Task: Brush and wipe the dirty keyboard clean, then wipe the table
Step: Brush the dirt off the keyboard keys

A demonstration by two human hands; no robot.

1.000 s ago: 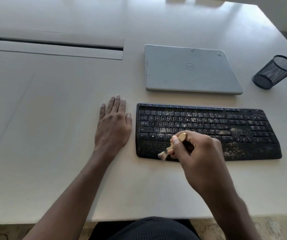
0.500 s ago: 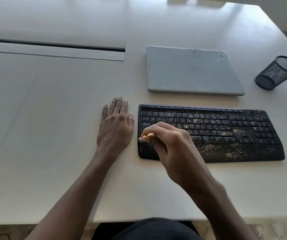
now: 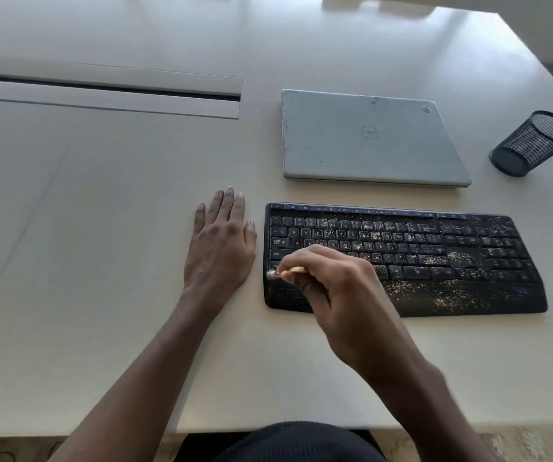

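A black keyboard [image 3: 435, 258] lies on the white table [image 3: 102, 261], speckled with pale crumbs, thickest on its middle keys and right palm rest. My right hand [image 3: 331, 288] hovers over the keyboard's left end and pinches a small wooden-handled brush [image 3: 293, 270]. The bristle tip points left and touches the lower left corner keys. My left hand [image 3: 220, 241] lies flat on the table just left of the keyboard, fingers straight, holding nothing.
A closed grey laptop [image 3: 368, 138] lies behind the keyboard. A black mesh pen cup [image 3: 535, 143] stands at the far right. A long cable slot [image 3: 108, 90] runs across the back left. The table's front edge is close to my body.
My right hand swept the brush from the palm rest's lower edge up and left to the keyboard's lower left corner keys. My left hand stayed flat on the table.
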